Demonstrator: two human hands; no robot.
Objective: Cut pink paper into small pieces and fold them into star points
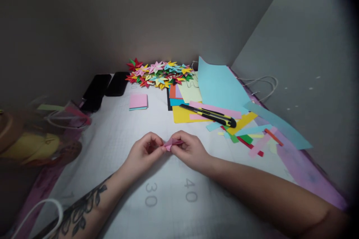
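Between my two hands is a small folded piece of pink paper [169, 143], held a little above the white sheet. My left hand [146, 151] pinches its left end between thumb and forefinger. On its right end, my right hand [190, 149] is closed with thumb and fingertips, hiding part of the folds. Beyond my hands lies a square stack of pink paper [138, 101], with a light blue edge showing underneath. To the right, a black and yellow utility knife [214, 115] rests across coloured sheets and strips.
Folded paper stars [159, 73] are heaped along the back wall. A large light blue sheet [221, 86] and cut paper scraps [246, 139] lie at right. Dark phones [117, 84] sit back left. At the left edge stand blurred containers and a white cable [57, 203].
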